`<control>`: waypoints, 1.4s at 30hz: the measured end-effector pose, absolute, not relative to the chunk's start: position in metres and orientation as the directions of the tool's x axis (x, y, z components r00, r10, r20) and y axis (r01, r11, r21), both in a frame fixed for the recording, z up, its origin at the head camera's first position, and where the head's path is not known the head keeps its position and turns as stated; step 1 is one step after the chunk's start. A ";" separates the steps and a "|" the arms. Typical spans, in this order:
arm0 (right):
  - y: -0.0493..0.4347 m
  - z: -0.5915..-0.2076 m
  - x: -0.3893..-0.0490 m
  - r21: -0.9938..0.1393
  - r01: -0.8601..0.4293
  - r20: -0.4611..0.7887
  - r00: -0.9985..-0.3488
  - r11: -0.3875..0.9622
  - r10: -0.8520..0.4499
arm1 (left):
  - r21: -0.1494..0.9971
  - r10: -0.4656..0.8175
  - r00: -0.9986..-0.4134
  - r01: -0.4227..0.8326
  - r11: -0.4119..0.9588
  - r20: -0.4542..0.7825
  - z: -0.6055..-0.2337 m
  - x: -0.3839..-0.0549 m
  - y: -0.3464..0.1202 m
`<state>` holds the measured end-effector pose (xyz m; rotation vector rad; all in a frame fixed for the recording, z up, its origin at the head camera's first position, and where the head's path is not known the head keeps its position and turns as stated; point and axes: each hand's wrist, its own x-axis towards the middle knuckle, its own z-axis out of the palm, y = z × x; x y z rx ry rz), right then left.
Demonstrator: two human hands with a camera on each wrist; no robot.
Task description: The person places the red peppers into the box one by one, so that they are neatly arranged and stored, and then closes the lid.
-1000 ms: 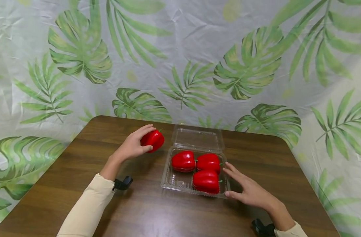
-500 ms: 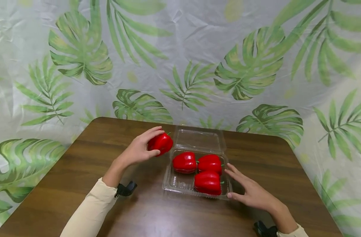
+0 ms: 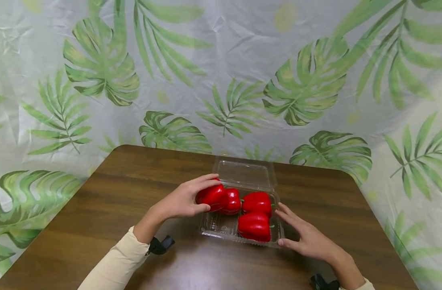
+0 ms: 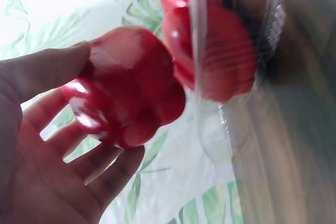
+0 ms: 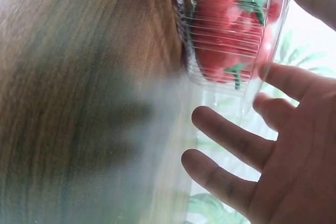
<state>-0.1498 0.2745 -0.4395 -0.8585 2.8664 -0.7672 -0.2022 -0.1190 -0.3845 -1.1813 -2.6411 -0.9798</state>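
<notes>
A red bell pepper [image 3: 211, 197] is gripped by my left hand [image 3: 184, 199], thumb on the near side and fingers over the far side. The left wrist view shows the lobed end of this bell pepper [image 4: 126, 87], raised beside the container wall. A clear plastic container [image 3: 221, 230] lies below with three red bell peppers in it: one at back left [image 3: 231, 201], one at back right [image 3: 257, 202], one at front right [image 3: 254, 226]. At the container's right side, my right hand [image 3: 308, 235] touches the rim with loosely spread fingers.
The container's hinged clear lid [image 3: 244, 172] lies folded back behind it. A brown wooden table [image 3: 177, 253] bears everything. A leaf-patterned sheet [image 3: 235, 60] hangs behind the table's far edge.
My left hand has carried its bell pepper to the right, from beside the container to above its left part. The right hand has stayed by the container's right rim.
</notes>
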 end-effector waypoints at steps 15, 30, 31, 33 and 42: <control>0.275 -0.439 -0.152 -0.467 -0.506 0.093 -0.844 0.726 -0.528 | 0.471 0.711 -0.629 0.754 0.458 0.315 -0.390 -0.194 -0.107; 0.276 -0.438 -0.152 -0.473 -0.503 0.092 -0.845 0.723 -0.527 | 0.319 0.841 -0.499 0.848 0.423 0.210 -0.386 -0.185 -0.096; 0.276 -0.438 -0.151 -0.472 -0.501 0.090 -0.846 0.725 -0.526 | 0.306 0.844 -0.500 0.848 0.433 0.193 -0.387 -0.184 -0.095; 0.276 -0.438 -0.151 -0.470 -0.500 0.089 -0.847 0.728 -0.524 | 0.281 0.849 -0.503 0.848 0.449 0.161 -0.387 -0.183 -0.093; 0.275 -0.438 -0.150 -0.465 -0.506 0.091 -0.843 0.726 -0.530 | 0.230 0.851 -0.515 0.844 0.484 0.099 -0.394 -0.180 -0.088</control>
